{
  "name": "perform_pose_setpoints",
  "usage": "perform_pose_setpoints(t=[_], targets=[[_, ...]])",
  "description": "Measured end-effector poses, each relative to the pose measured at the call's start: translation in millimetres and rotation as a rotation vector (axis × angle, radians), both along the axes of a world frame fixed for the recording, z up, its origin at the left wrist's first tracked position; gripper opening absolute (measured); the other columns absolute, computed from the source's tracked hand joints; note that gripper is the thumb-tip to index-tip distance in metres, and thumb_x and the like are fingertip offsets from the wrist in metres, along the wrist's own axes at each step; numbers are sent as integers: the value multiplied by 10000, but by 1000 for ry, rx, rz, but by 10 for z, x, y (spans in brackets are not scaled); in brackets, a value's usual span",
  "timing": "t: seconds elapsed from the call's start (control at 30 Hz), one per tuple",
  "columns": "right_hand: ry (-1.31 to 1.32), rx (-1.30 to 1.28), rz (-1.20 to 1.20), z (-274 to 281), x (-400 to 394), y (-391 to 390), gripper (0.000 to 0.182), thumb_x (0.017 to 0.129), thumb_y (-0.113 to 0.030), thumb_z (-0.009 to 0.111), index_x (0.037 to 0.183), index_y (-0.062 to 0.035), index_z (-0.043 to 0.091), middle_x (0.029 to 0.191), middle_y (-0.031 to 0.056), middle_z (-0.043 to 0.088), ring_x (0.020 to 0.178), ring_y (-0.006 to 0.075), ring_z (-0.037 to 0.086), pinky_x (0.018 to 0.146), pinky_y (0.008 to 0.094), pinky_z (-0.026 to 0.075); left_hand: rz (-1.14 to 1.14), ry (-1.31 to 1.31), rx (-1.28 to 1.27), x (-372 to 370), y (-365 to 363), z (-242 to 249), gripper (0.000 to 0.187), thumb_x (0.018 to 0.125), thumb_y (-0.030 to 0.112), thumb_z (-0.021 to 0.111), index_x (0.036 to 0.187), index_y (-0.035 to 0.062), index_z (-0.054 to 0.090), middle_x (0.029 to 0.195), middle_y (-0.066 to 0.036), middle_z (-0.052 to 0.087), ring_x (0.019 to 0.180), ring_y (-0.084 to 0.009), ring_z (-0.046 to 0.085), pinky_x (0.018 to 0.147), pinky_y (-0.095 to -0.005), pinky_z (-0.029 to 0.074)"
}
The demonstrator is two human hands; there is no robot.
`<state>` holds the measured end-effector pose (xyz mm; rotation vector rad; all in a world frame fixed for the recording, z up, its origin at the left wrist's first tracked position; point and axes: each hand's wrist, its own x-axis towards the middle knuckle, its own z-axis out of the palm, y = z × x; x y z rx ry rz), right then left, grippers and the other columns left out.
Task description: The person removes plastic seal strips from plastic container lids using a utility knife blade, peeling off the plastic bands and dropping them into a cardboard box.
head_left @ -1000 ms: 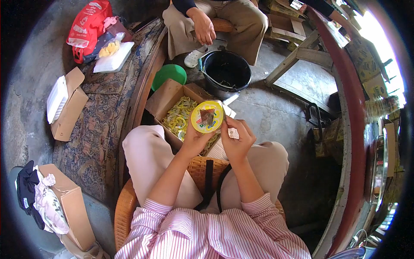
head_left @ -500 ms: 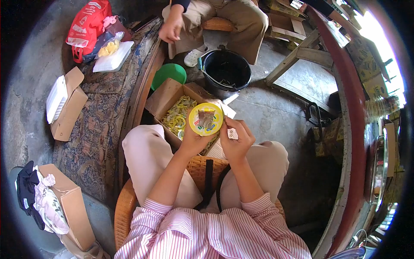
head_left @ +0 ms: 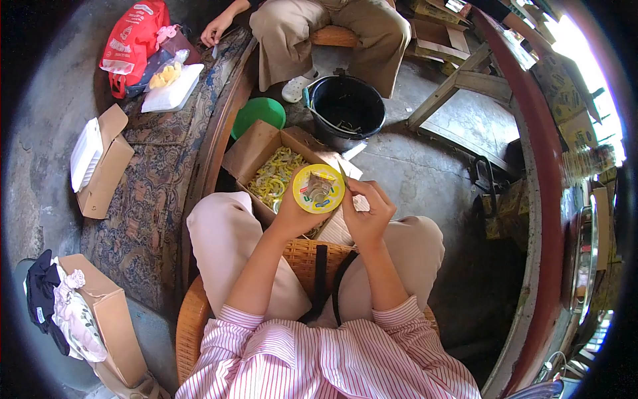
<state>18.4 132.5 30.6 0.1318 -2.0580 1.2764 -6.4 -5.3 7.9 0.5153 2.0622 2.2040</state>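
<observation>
In my left hand (head_left: 289, 216) is a round plastic cup with a yellow printed film lid (head_left: 318, 189), its top turned up toward me. My left fingers wrap round its side. My right hand (head_left: 369, 216) pinches a small thin blade (head_left: 343, 171) whose dark tip points up, right at the cup's right rim. Just beyond the cup, a cardboard box (head_left: 249, 151) holds a heap of yellow and clear plastic strips (head_left: 272, 176). The box stands in front of my knees, partly hidden by my hands.
A black bucket (head_left: 348, 110) and a green basin (head_left: 260, 114) stand past the box. Opposite sits another person (head_left: 286, 40), one hand (head_left: 216, 28) over the patterned bench (head_left: 159, 156). A red bag (head_left: 135, 46) and white foam trays (head_left: 174, 90) lie left; a wooden frame (head_left: 458, 83) stands right.
The cup has tilted and shifted slightly down in my left hand, and the blade's tip now shows above its rim. The other person's hand has moved left, toward the bench.
</observation>
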Motion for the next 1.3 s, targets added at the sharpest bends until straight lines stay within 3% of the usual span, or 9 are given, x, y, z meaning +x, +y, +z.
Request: perform_pose_setpoints(t=[0.37,0.6,0.7,0.8,1.0,1.3], targets=[[2,11,62,17,-5,32,182,663,76,605,824,-1,638,755,119,633,660,186,619,597,251,476,-44,-33,41,22,-35,104,615,561,68,763,1094,46,457,1017,-66,551,955,-148,539,852,-279,426],[-22,-22,48,33,-32,16,162,651,86,638,801,25,630,721,100,628,636,137,612,589,225,478,-98,-92,-5,-19,-69,-43,620,571,83,757,1113,43,458,1027,-68,553,958,-149,538,861,-277,420],[-41,-67,18,3,-51,24,148,667,82,644,805,29,631,744,98,629,645,121,607,593,215,486,-134,-182,-54,-40,-103,-30,728,558,4,760,1193,44,405,1148,-70,502,1067,-157,489,917,-303,405],[-54,-151,-15,-36,-73,23,129,682,74,651,802,32,630,762,96,626,658,109,602,596,206,493,-109,-217,109,-35,-107,38,669,594,66,734,1176,44,406,1075,-77,533,989,-163,530,894,-299,409],[-41,-161,3,-44,-53,16,173,660,73,649,821,12,632,750,106,625,636,147,623,573,235,494,-176,-321,519,-85,-124,-210,737,646,-11,633,1266,51,239,1177,-116,449,1035,-199,515,916,-318,404],[-42,-148,17,-32,-38,6,167,657,62,655,815,18,630,741,107,627,626,147,622,572,238,492,-74,-273,457,-59,-118,-106,722,679,80,644,1269,70,228,1187,-102,411,1112,-194,444,945,-321,367]])
